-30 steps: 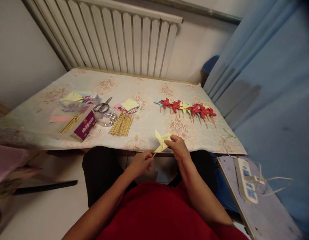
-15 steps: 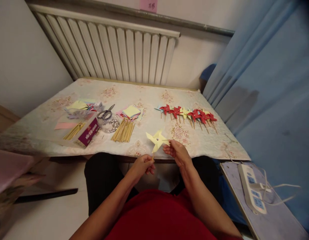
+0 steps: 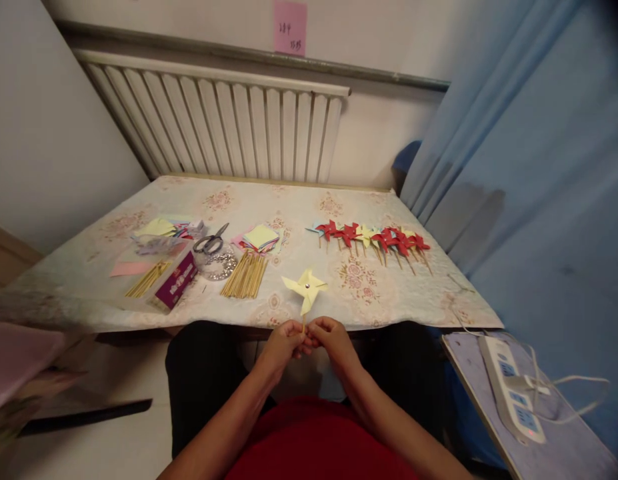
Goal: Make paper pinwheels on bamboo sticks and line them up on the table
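A pale yellow paper pinwheel (image 3: 307,286) with a shiny pin at its centre stands upright over the table's front edge. My left hand (image 3: 285,344) is closed round its thin stick below the blades. Against it, my right hand (image 3: 331,337) is also closed, thumb and fingertips pinching at the same stick. Ahead and to the left lie a bundle of thin sticks (image 3: 245,276) and a stack of coloured paper squares (image 3: 259,237). A row of finished pinwheels (image 3: 386,238), mostly red with some yellow and light blue, lies to the right.
On the left are a clear tub of shiny pins (image 3: 219,265), scissors (image 3: 211,241), a purple box (image 3: 177,281) and more paper (image 3: 156,229). A power strip (image 3: 513,393) with cables rests on a side table at right. Behind the table runs a radiator (image 3: 239,120).
My right hand has left the pinwheel's blade and come down to the stick beside my left hand. The blades have turned slightly and the view has tilted up a little.
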`<act>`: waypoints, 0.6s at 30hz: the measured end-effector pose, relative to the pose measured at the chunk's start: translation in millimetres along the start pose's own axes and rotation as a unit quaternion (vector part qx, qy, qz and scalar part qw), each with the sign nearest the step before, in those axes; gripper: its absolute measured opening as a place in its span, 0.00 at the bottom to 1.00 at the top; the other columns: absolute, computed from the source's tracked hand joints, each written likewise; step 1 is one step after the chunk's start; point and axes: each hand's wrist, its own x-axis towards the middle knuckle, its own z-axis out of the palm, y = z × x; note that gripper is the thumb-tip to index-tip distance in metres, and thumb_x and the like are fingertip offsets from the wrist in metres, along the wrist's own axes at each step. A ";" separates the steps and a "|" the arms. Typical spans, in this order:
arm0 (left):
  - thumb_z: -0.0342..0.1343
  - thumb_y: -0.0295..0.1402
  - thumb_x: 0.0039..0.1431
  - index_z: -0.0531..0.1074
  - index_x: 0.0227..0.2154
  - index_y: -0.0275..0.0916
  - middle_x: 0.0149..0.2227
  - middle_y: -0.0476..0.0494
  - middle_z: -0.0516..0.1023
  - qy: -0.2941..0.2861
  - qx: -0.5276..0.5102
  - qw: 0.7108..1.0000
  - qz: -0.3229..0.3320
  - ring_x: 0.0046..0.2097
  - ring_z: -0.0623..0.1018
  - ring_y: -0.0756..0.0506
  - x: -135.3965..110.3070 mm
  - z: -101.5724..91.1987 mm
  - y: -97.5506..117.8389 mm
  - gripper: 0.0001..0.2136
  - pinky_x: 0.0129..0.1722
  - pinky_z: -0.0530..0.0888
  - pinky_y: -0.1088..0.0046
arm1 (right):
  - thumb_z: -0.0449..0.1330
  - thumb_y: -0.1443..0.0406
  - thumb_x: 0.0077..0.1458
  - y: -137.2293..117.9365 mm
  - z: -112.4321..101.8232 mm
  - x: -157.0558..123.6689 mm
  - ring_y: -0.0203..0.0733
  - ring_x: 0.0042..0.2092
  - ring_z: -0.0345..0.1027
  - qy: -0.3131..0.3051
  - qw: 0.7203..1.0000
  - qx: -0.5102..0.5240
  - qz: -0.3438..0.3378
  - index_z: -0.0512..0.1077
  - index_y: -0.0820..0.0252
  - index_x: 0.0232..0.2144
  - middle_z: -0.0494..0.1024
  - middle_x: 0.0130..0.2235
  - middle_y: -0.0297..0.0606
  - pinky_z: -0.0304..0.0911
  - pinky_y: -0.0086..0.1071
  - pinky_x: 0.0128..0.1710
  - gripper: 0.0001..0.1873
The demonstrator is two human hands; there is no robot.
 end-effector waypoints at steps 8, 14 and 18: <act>0.59 0.38 0.43 0.68 0.27 0.37 0.27 0.47 0.76 -0.001 0.032 0.999 -0.004 0.25 0.73 0.50 8.4 6.3 -11.9 0.11 0.25 0.63 0.75 | 0.60 0.63 0.40 6.0 6.5 1.6 0.35 0.22 0.62 0.040 0.998 -0.039 0.002 0.72 0.59 0.22 0.70 0.19 0.29 0.55 0.28 0.24 0.05; 0.57 0.34 0.43 0.67 0.25 0.37 0.23 0.50 0.74 -0.004 0.056 0.998 -0.015 0.24 0.73 0.51 22.7 14.8 -21.3 0.08 0.24 0.62 0.76 | 0.61 0.63 0.38 24.5 2.5 10.0 0.34 0.21 0.60 0.071 0.997 -0.012 0.017 0.68 0.58 0.21 0.67 0.18 0.27 0.53 0.27 0.21 0.06; 0.58 0.38 0.42 0.65 0.24 0.38 0.23 0.51 0.72 -0.016 0.072 0.997 -0.025 0.23 0.72 0.51 31.0 25.9 -22.2 0.11 0.24 0.61 0.76 | 0.60 0.64 0.39 27.5 -7.6 18.3 0.34 0.22 0.59 0.119 0.992 -0.051 0.003 0.67 0.58 0.19 0.67 0.18 0.27 0.53 0.28 0.23 0.04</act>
